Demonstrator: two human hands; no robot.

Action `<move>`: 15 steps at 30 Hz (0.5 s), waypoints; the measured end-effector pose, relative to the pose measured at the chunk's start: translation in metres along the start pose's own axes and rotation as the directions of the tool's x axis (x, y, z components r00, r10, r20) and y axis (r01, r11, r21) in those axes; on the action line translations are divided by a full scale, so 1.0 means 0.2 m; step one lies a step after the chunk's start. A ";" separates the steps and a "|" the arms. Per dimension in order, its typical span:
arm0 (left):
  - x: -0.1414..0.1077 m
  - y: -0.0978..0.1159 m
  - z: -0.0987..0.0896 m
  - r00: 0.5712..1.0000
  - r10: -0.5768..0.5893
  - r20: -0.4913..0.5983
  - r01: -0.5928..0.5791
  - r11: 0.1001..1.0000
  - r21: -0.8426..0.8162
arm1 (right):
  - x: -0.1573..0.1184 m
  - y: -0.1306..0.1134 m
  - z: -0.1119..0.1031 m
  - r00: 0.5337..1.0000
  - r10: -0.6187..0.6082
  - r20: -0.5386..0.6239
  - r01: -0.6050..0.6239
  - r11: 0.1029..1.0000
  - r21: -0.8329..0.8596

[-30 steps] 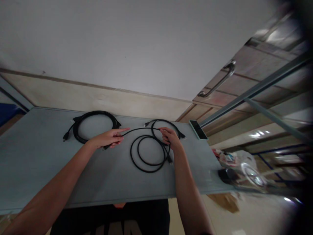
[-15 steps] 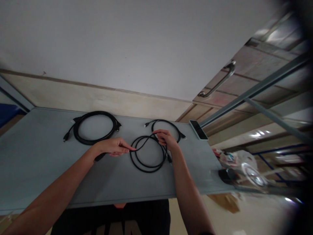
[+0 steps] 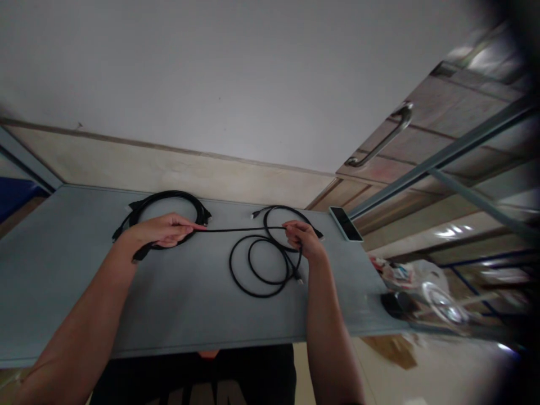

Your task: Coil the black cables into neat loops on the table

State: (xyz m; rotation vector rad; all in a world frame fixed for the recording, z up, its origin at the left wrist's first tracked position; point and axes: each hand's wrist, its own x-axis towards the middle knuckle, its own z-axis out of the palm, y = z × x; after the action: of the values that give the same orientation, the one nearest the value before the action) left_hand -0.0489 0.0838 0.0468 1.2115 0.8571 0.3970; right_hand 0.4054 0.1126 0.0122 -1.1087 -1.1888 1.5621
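Observation:
A black cable is stretched nearly straight between my two hands. My left hand pinches it, in front of a coiled black cable at the back left; a connector hangs below that wrist. My right hand is closed on the cable's other side. Loose loops of it lie on the grey table between my hands, with a connector end near my right wrist. Behind my right hand lies another looped black cable, partly covered.
A phone lies at the table's back right corner. A dark round object sits by the right edge, near plastic bags. A wall runs behind the table, and a metal frame bar rises at the right.
My left hand has moved left and back, and my right hand slightly right. The cable between them has gone from slack to nearly straight, and its loops have shifted and loosened.

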 end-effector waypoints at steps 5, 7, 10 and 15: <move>-0.10 -0.02 -0.10 0.993 0.022 -0.119 -0.028 0.998 -0.049 | 0.02 0.01 -0.04 0.996 -0.063 -0.068 0.066 0.997 0.033; -0.07 -0.02 -0.09 0.990 0.015 -0.139 -0.027 0.996 -0.084 | 0.02 0.01 -0.05 0.989 -0.092 -0.113 0.097 0.994 0.041; -0.01 -0.02 -0.03 0.993 -0.003 -0.121 -0.014 0.990 -0.139 | 0.01 0.01 -0.07 0.986 -0.088 -0.141 0.096 0.994 0.048; 0.07 0.00 0.08 0.992 0.026 -0.126 -0.054 0.973 -0.224 | 0.00 0.01 -0.06 0.999 0.001 -0.052 0.000 1.000 0.008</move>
State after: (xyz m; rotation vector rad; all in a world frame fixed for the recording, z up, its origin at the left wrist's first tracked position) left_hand -0.0281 0.0840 0.0424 1.0014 0.8674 0.5908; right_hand 0.4175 0.1149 0.0078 -1.1378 -1.1464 1.5282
